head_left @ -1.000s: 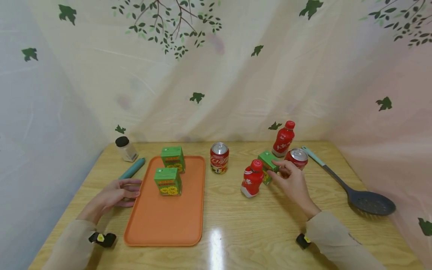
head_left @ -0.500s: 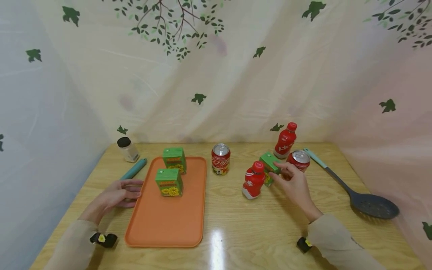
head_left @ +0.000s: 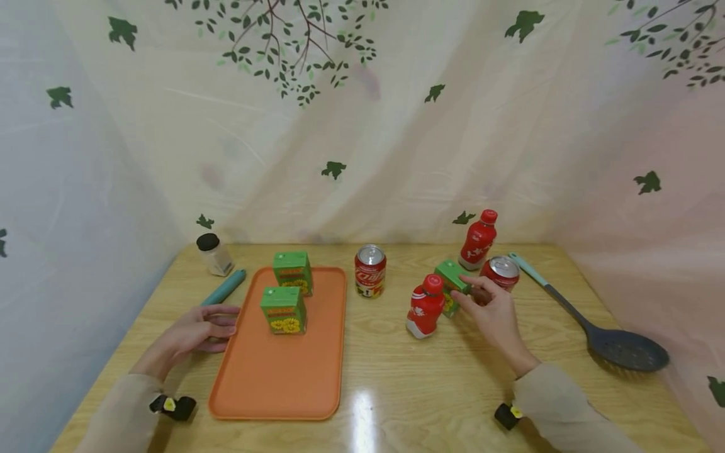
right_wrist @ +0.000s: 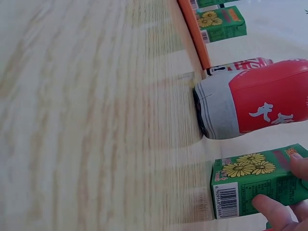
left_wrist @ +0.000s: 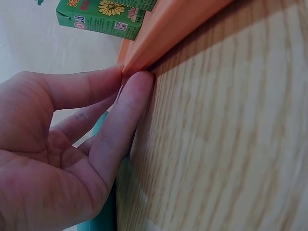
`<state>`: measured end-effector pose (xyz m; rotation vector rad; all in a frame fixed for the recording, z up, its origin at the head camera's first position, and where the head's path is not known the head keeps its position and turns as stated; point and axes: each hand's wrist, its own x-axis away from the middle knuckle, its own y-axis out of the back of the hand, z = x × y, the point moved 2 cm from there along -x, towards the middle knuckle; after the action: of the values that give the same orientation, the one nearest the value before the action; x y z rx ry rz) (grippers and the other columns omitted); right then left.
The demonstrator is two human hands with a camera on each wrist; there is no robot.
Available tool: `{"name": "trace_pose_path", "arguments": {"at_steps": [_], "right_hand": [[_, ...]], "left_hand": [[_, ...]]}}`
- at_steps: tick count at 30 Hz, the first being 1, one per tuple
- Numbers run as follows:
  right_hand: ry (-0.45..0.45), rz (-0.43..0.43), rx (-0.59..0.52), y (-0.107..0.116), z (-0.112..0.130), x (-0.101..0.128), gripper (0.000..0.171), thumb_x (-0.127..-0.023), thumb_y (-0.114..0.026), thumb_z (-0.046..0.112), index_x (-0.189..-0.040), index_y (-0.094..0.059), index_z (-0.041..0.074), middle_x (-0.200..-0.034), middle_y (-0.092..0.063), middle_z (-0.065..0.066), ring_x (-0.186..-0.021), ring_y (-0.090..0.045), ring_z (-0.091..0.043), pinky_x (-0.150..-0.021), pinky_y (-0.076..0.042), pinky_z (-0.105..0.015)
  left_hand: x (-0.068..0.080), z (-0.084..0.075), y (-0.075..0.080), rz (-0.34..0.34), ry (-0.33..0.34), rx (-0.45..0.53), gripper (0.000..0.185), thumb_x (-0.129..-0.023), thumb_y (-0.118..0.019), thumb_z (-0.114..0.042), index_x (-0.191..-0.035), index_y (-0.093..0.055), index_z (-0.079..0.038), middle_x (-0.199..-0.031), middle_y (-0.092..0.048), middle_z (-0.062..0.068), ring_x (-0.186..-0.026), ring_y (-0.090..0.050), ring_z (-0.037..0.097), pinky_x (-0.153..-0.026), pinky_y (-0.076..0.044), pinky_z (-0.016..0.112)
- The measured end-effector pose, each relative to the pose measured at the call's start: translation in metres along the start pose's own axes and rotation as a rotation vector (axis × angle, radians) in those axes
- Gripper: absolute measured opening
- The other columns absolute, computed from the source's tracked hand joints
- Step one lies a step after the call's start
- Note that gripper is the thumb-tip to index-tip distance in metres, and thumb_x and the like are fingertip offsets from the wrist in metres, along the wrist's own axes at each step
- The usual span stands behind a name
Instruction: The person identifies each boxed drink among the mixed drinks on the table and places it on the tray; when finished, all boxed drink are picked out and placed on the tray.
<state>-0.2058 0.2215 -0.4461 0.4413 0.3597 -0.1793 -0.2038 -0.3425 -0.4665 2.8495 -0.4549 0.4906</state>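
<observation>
My right hand [head_left: 494,314] pinches a green drink carton [head_left: 450,270] with yellow flowers printed on it, thumb on one side and fingers on the other. In the right wrist view that drink carton [right_wrist: 260,180] stands on the table, close to a red bottle [right_wrist: 269,103]. On the left, my left hand [head_left: 189,333] has its thumb and index fingertips on the left rim of an orange tray [head_left: 277,384]; the left wrist view shows them pinching the tray's edge [left_wrist: 168,36]. Two similar green cartons, a nearer one [head_left: 284,311] and a farther one [head_left: 293,274], stand upright on the tray.
A red can [head_left: 370,272] stands right of the tray. Another can [head_left: 501,272] and a second red bottle [head_left: 478,240] are behind my right hand. A slotted spatula [head_left: 625,349] lies far right. At left are a black-capped jar [head_left: 215,255] and a teal handle [head_left: 224,286].
The head view has shifted slightly. Both hands keep their places, the right at the drink carton and the left at the tray rim.
</observation>
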Motion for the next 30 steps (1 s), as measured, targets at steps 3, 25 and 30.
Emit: {"name": "trace_pose_path", "arguments": {"at_steps": [3, 25, 30], "right_hand": [[0.019, -0.016, 0.0, -0.002, 0.0, 0.0, 0.034, -0.083, -0.075, 0.019, -0.115, -0.067, 0.01, -0.112, -0.065, -0.008, -0.1, -0.063, -0.026, -0.078, -0.05, -0.017], [0.196, -0.191, -0.464, 0.058, 0.086, -0.011, 0.041, -0.079, -0.067, -0.016, -0.119, -0.059, -0.01, -0.113, -0.06, -0.013, -0.099, -0.063, -0.019, -0.069, -0.055, -0.021], [0.188, -0.156, -0.603, 0.066, 0.114, -0.009, 0.044, -0.08, -0.063, -0.018, -0.123, -0.055, -0.011, -0.118, -0.055, -0.018, -0.105, -0.061, -0.024, -0.072, -0.055, -0.033]], "left_hand": [[0.001, 0.001, 0.001, 0.001, -0.002, 0.007, 0.064, -0.089, -0.067, -0.011, -0.141, -0.034, 0.007, -0.12, -0.06, 0.014, -0.096, -0.065, 0.025, -0.076, -0.056, 0.041], [0.002, -0.003, -0.002, 0.004, 0.0, 0.006, 0.063, -0.09, -0.066, -0.01, -0.141, -0.034, 0.007, -0.121, -0.06, 0.017, -0.095, -0.066, 0.024, -0.075, -0.056, 0.04], [0.001, -0.003, -0.001, 0.003, -0.003, -0.001, 0.063, -0.09, -0.066, -0.01, -0.141, -0.034, 0.007, -0.121, -0.06, 0.017, -0.095, -0.066, 0.025, -0.075, -0.056, 0.041]]}}
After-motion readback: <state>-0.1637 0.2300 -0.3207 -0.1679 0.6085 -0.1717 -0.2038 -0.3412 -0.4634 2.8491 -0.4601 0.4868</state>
